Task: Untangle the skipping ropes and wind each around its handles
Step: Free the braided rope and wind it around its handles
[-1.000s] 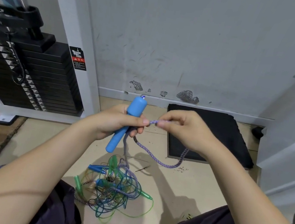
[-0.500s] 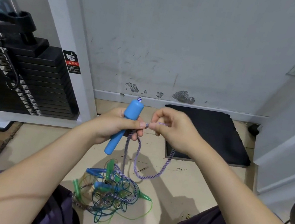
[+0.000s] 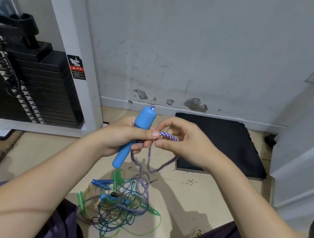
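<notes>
Floor [image 3: 190, 198]: tan, grey wall far, black mat [image 3: 221, 142] far right, weight stack [image 3: 22, 82] far left. Left hand [image 3: 124, 134] grips blue handle [image 3: 135, 136], long axis tilted, cap far-right, tail near-left. Right hand [image 3: 181, 140] sits just right of handle; its fingers [image 3: 160, 143] pinch purple-white rope [image 3: 167, 136], which runs left to the handle. Slack droops below to tangle [image 3: 116, 202] on floor between knees. Judgement: next wrap goes across handle axis, right hand leading.
</notes>
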{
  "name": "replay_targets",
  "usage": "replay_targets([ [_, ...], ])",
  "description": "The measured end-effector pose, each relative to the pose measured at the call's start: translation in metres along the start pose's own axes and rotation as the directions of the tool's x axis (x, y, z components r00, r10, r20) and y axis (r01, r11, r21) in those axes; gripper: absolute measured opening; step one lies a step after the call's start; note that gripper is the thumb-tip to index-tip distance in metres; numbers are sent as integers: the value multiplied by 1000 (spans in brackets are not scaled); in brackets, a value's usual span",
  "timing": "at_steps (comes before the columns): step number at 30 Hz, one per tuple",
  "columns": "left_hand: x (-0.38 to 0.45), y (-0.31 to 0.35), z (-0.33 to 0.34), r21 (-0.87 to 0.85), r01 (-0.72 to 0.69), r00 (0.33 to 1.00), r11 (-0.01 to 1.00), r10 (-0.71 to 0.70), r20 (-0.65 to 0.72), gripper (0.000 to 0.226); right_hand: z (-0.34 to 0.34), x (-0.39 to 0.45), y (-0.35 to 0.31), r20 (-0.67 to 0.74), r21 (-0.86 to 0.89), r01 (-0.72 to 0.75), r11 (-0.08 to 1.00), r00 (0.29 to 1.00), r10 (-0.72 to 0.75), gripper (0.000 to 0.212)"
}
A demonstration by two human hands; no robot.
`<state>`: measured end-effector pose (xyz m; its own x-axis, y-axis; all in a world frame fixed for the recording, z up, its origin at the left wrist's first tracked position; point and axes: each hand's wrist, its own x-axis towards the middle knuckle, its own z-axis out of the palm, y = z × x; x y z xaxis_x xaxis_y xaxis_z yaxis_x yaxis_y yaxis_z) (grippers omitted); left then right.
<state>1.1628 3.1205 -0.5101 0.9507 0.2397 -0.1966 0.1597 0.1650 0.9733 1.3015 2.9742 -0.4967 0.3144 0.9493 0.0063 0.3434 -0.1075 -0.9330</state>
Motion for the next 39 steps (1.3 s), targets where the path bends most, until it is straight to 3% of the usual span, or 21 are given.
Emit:
replay_targets([
  [3, 2, 1, -4, 26, -26, 999, 999, 27, -19, 9, 1, 2, -4, -153, -34, 44, 998, 987, -49, 19],
  [5, 1, 2, -13, 43, -25, 998, 999, 27, -51, 5, -8, 1, -7, -283, 49, 75, 996, 957, -58, 18],
  [7, 0, 3, -21, 45, -15, 993, 999, 20, -112, 16, -20, -1, -8, -339, 96, 61, 994, 940, -25, 15],
  [10, -2, 3, -24, 68, -15, 982, 998, 27, -184, 24, -21, -3, -6, -258, 95, -5, 995, 966, 29, 17],
  [14, -4, 0, -11, 97, -9, 996, 995, 17, -87, 18, 3, -1, -3, -70, 52, -3, 999, 998, 6, 24],
  [16, -3, -2, -7, 95, -5, 999, 995, 10, -50, 16, 10, 2, -2, -58, -33, 1, 999, 998, -3, 20],
  [20, -6, 6, -15, 72, 1, 996, 997, 5, -89, 20, -1, 6, 1, -263, -144, -12, 990, 964, -27, 21],
  [22, -7, 9, -25, 69, 2, 985, 998, 10, -170, 28, -16, 5, 2, -403, -61, 3, 998, 915, -27, 20],
  [24, -8, 10, -30, 84, -10, 973, 996, 29, -229, 35, -26, 2, -1, -424, 34, 22, 999, 905, -6, 16],
  [27, -8, 7, -22, 88, -8, 982, 996, 25, -189, 30, -18, -1, -1, -247, 110, 7, 994, 969, 20, 19],
  [31, -7, 3, -5, 117, -19, 999, 993, 22, -24, 15, 10, 1, 1, -38, 10, 26, 1000, 999, -25, 20],
  [35, -13, 15, -21, 120, -28, 993, 992, 41, -112, 29, -1, 4, -3, -229, 28, 54, 998, 972, -46, 14],
  [39, -22, 27, -50, 46, -99, 964, 994, 107, -242, 20, -24, -1, -2, -346, 160, 60, 985, 938, -1, 9],
])
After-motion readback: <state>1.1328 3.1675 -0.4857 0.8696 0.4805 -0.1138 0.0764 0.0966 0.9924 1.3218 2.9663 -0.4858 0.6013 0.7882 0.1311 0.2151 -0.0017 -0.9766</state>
